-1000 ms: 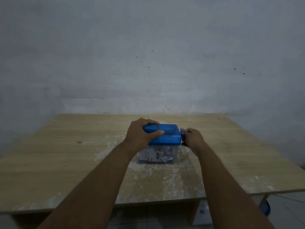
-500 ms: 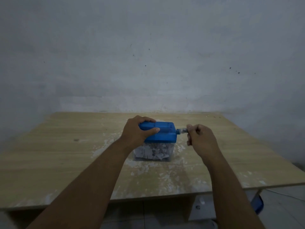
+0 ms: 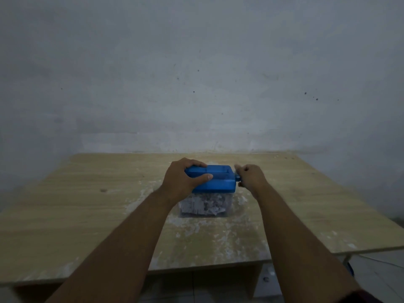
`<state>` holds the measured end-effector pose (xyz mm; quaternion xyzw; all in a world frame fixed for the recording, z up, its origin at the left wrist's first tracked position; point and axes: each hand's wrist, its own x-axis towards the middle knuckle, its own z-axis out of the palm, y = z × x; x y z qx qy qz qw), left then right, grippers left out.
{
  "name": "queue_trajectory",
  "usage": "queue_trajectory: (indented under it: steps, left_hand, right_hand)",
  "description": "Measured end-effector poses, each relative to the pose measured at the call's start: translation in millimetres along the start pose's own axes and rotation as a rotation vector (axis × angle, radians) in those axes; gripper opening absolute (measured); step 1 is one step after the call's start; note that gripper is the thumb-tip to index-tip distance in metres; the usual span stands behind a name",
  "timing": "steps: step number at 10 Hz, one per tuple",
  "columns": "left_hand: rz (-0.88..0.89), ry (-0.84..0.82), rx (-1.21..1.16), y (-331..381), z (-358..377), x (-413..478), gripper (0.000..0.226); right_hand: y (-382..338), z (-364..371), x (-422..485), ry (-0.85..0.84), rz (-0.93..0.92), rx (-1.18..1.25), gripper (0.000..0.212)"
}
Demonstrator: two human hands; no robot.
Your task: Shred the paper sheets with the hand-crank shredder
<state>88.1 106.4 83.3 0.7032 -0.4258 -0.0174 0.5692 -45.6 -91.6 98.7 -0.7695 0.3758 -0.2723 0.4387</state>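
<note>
— With left hand (image 3: 183, 181), gripped hand-crank shredder (image 3: 205, 205) on wooden table (image 3: 87, 215) by its blue lid (image 3: 219, 181); with right hand (image 3: 251, 177), clenched round crank (image 3: 237, 177)
— Looked light, plastic, probably skiddy; best pinned down by lid

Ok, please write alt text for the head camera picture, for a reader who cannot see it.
A person's left hand grips the blue top of a small shredder on a wooden table, while the right hand holds the crank on its right side. Paper shreds show through its clear lower part.
</note>
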Motion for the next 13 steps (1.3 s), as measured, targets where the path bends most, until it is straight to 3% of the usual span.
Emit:
queue_trajectory:
  steps: [1,3,5,6,7,8,9,11,13]
  left_hand:
    - [0.015,0.016,-0.021,-2.6,1.1,-0.1,0.035]
    - [0.058,0.030,0.014,-3.2,3.3,-0.9,0.037]
    - [-0.022,0.108,0.224,13.5,-5.3,-17.0,0.109]
    - [-0.076,0.197,0.138,1.2,-5.1,-31.5,0.117]
    - [-0.293,0.201,-0.023,-9.5,-0.7,-53.0,0.120]
    - [-0.383,0.100,-0.176,-7.9,2.9,-73.1,0.087]
    - [-0.369,0.093,-0.186,-8.5,3.8,-80.1,0.061]
    - [-0.374,0.121,-0.202,-12.4,-10.1,-78.4,0.059]
    - [-0.427,0.129,-0.223,-22.0,-20.5,-72.4,0.082]
  right_hand:
    - [32.3,12.3,-8.8,-0.023,0.102,0.022,0.033]
    - [55.1,12.1,-50.4,0.075,0.105,0.012,0.041]
    - [50.4,9.1,-63.4,0.035,0.101,0.004,0.038]
    - [55.5,14.7,-67.3,0.016,0.087,0.094,0.056]
    - [49.4,21.3,-76.5,-0.068,0.047,0.284,0.076]
    - [47.7,32.8,-75.0,-0.105,0.038,0.356,0.094]
    - [46.0,41.9,-72.5,-0.125,0.075,0.350,0.095]
    - [33.9,54.3,-70.3,-0.166,0.069,0.360,0.105]
    - [22.2,60.0,-68.4,-0.188,0.099,0.304,0.103]
